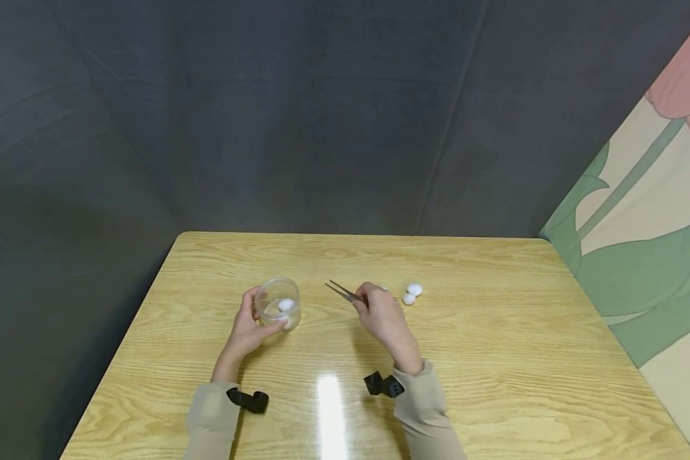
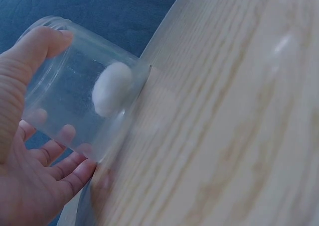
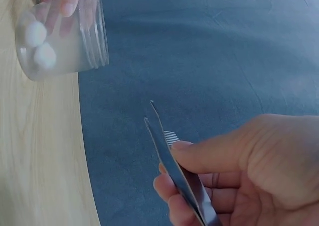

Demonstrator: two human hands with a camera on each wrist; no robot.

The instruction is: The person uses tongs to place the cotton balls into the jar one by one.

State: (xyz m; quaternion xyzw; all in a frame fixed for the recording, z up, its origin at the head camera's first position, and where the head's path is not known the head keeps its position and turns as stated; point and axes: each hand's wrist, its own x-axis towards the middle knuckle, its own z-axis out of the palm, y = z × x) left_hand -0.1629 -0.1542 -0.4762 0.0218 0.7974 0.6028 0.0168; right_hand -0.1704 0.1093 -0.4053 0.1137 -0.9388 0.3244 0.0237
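Observation:
My left hand (image 1: 252, 330) holds a clear plastic jar (image 2: 82, 52) upright on the table, thumb on one side and fingers round the other. Two white cotton balls (image 3: 36, 34) lie at the bottom of the jar in the right wrist view. My right hand (image 3: 239, 171) pinches metal tweezers (image 3: 172, 169) between thumb and fingers. The tweezer tips are slightly apart with nothing between them, pointing toward the jar from its right. Beyond the right hand, two more cotton balls (image 1: 414, 290) rest together on the table; a white bit of another shows behind the knuckles.
The wooden table (image 1: 494, 332) has its far edge against a dark curtain (image 1: 322, 115). A flower-patterned cloth (image 1: 638, 255) hangs at the right. Black wrist cameras (image 1: 259, 402) sit on both sleeves.

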